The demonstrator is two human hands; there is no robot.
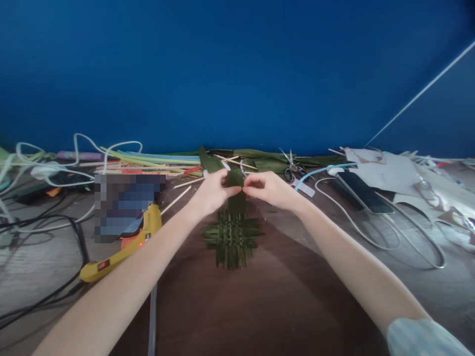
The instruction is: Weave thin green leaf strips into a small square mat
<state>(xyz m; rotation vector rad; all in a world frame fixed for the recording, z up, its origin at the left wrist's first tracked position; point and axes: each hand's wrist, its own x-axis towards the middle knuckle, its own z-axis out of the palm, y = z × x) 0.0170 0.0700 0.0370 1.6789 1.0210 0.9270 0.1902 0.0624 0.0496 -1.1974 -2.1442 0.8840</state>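
A woven mat of green leaf strips (232,237) lies on the brown table (260,306) in front of me. My left hand (211,192) and my right hand (267,188) meet above its far end. Both pinch a green leaf strip (235,179) that stands up from the weave, the left on its left edge, the right on its right edge. The fingers of both hands are closed on the strip.
A yellow glue gun (122,247) lies left of the mat among black and white cables. Loose leaves, sticks and coloured straws (156,160) line the blue back wall. Scissors (291,168), a phone (358,190) with a cable, and cut cardboard (393,173) lie to the right.
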